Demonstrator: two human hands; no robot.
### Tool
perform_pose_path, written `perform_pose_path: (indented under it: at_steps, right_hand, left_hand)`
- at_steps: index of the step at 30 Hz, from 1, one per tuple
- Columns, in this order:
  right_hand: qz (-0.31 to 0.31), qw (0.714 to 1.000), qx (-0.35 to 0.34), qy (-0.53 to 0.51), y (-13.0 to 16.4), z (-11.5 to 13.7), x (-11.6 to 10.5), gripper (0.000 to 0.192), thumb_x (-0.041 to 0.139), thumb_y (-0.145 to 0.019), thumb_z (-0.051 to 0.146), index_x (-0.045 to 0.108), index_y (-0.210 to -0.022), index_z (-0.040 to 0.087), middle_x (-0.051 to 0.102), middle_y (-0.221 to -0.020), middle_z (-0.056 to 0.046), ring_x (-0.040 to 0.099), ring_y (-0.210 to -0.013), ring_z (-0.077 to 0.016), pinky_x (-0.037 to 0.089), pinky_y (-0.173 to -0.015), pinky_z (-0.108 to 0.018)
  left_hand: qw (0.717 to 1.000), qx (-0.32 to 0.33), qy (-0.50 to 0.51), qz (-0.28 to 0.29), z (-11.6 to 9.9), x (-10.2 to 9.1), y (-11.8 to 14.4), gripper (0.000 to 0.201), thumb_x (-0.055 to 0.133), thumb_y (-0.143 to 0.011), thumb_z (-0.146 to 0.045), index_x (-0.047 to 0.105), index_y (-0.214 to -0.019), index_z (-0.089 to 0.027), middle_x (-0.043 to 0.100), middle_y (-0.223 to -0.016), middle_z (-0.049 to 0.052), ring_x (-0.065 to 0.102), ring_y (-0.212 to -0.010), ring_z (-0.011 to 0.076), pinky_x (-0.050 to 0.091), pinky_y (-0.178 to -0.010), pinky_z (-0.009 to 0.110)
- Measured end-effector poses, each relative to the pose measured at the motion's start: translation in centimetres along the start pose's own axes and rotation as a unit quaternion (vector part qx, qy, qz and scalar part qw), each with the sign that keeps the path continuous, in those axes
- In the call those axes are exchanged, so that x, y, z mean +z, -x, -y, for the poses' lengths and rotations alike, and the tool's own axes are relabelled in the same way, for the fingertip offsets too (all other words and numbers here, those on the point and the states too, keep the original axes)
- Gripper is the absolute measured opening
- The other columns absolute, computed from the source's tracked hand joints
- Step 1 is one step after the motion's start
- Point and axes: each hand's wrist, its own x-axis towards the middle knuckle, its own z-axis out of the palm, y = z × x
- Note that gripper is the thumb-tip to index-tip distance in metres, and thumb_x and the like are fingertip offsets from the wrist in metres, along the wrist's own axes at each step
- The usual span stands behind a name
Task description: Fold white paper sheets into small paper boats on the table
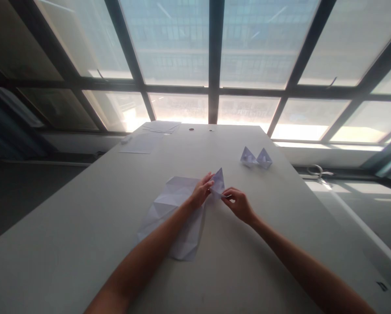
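a small folded paper piece (219,183) is held just above the table (267,244), near its middle, its pointed tip directed up and away from the person. it is pinched from both sides: the left hand (202,192) is closed on its left edge, the right hand (239,204) is closed on its lower right corner. a creased, opened-out paper sheet (174,218) is seen flat under the left forearm, just beside the piece. two finished folded paper boats (256,158) are stood further off to the right, touching each other. flat paper sheets (149,137) are laid at the far left end. nothing is seen blocking the hands. scissors (317,171) are noted on the window ledge.
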Motion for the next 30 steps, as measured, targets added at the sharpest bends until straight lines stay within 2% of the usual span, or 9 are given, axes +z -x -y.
perform_pose_path:
  at_steps: [2, 5, 8, 10, 14, 17, 22, 26, 30]
  right_hand:
    - [0.039, 0.999, 0.002, 0.0, 1.2, 0.7, 0.3, 0.024, 0.066, -0.083, 0.042, 0.07, -0.081, 0.018, 0.069, -0.087, -0.007, 0.064, -0.077, -0.0178, 0.055, -0.066, -0.03]
    - [0.074, 0.996, 0.044, 0.016, 1.6, 1.1, 0.0, 0.031, 0.065, -0.083, 0.047, 0.073, -0.083, 0.017, 0.068, -0.07, -0.003, 0.061, -0.059, -0.0147, 0.049, -0.054, -0.025]
    - [-0.009, 0.995, 0.097, 0.032, 0.4, 1.2, -0.4, 0.042, 0.053, -0.09, 0.05, 0.074, -0.078, 0.016, 0.064, -0.056, -0.002, 0.054, -0.046, -0.0132, 0.041, -0.047, -0.023]
    - [-0.058, 0.992, 0.101, 0.055, -0.8, 1.2, -0.5, 0.042, 0.054, -0.088, 0.05, 0.075, -0.076, 0.015, 0.07, -0.064, -0.006, 0.059, -0.053, -0.0164, 0.043, -0.051, -0.025]
    - [-0.068, 0.978, 0.136, 0.143, -2.7, 1.0, 0.1, 0.034, 0.06, -0.082, 0.045, 0.076, -0.073, 0.016, 0.071, -0.063, -0.006, 0.062, -0.057, -0.0193, 0.042, -0.053, -0.025]
    - [-0.093, 0.973, 0.145, 0.153, -3.2, 0.7, 0.5, 0.029, 0.059, -0.079, 0.039, 0.075, -0.069, 0.016, 0.068, -0.058, -0.005, 0.06, -0.055, -0.018, 0.039, -0.05, -0.024]
    - [-0.138, 0.977, 0.16, -0.016, -3.4, 0.6, -0.7, 0.022, 0.057, -0.074, 0.033, 0.067, -0.062, 0.017, 0.061, -0.055, -0.001, 0.052, -0.049, -0.0136, 0.037, -0.046, -0.023]
    - [-0.172, 0.935, 0.212, -0.227, -3.9, 0.5, -2.9, 0.017, 0.058, -0.068, 0.03, 0.048, -0.058, 0.021, 0.044, -0.051, 0.005, 0.035, -0.042, -0.0082, 0.025, -0.039, -0.021]
    - [-0.183, 0.914, 0.233, -0.276, -3.9, -0.6, -4.2, 0.025, 0.055, -0.068, 0.035, 0.035, -0.057, 0.024, 0.033, -0.051, 0.007, 0.028, -0.042, -0.0081, 0.027, -0.039, -0.021]
  left_hand:
    - [0.998, -0.024, 0.061, 0.014, 0.2, 0.2, 0.3, 0.054, 0.055, -0.088, -0.037, 0.054, -0.137, -0.015, 0.061, -0.13, 0.013, 0.063, -0.106, 0.0234, 0.051, -0.087, 0.034]
    - [0.998, -0.032, 0.061, 0.003, 0.5, 0.3, 0.6, 0.048, 0.061, -0.083, -0.043, 0.068, -0.116, -0.009, 0.071, -0.103, 0.013, 0.066, -0.085, 0.0217, 0.05, -0.075, 0.031]
    - [1.0, -0.009, 0.006, -0.003, 0.7, 0.4, 0.8, 0.044, 0.061, -0.083, -0.048, 0.074, -0.097, -0.008, 0.071, -0.084, 0.011, 0.062, -0.072, 0.0196, 0.047, -0.066, 0.03]
    - [0.999, 0.021, -0.029, -0.002, 0.8, 0.5, 0.9, 0.043, 0.061, -0.083, -0.048, 0.075, -0.093, -0.009, 0.07, -0.082, 0.01, 0.06, -0.072, 0.0196, 0.045, -0.066, 0.03]
    - [0.996, 0.056, -0.062, 0.015, 0.9, 1.0, 1.1, 0.044, 0.06, -0.083, -0.047, 0.075, -0.101, -0.009, 0.07, -0.085, 0.01, 0.059, -0.076, 0.0209, 0.045, -0.068, 0.03]
    - [0.995, 0.061, -0.078, 0.023, 0.8, 1.3, 1.3, 0.044, 0.06, -0.082, -0.048, 0.075, -0.101, -0.012, 0.069, -0.084, 0.007, 0.058, -0.079, 0.0209, 0.044, -0.069, 0.029]
    - [0.996, 0.043, -0.065, 0.04, 0.8, 1.1, 1.5, 0.043, 0.061, -0.08, -0.05, 0.074, -0.088, -0.01, 0.063, -0.073, 0.006, 0.052, -0.068, 0.0173, 0.04, -0.061, 0.027]
    - [0.998, 0.029, -0.041, 0.046, 1.1, 0.7, 1.4, 0.051, 0.063, -0.079, -0.058, 0.07, -0.075, -0.008, 0.057, -0.062, 0.004, 0.048, -0.057, 0.0142, 0.038, -0.055, 0.026]
    - [0.997, 0.006, 0.015, 0.077, 1.3, 0.6, 1.4, 0.061, 0.064, -0.075, -0.068, 0.071, -0.084, -0.008, 0.061, -0.07, 0.007, 0.054, -0.062, 0.0151, 0.045, -0.061, 0.028]
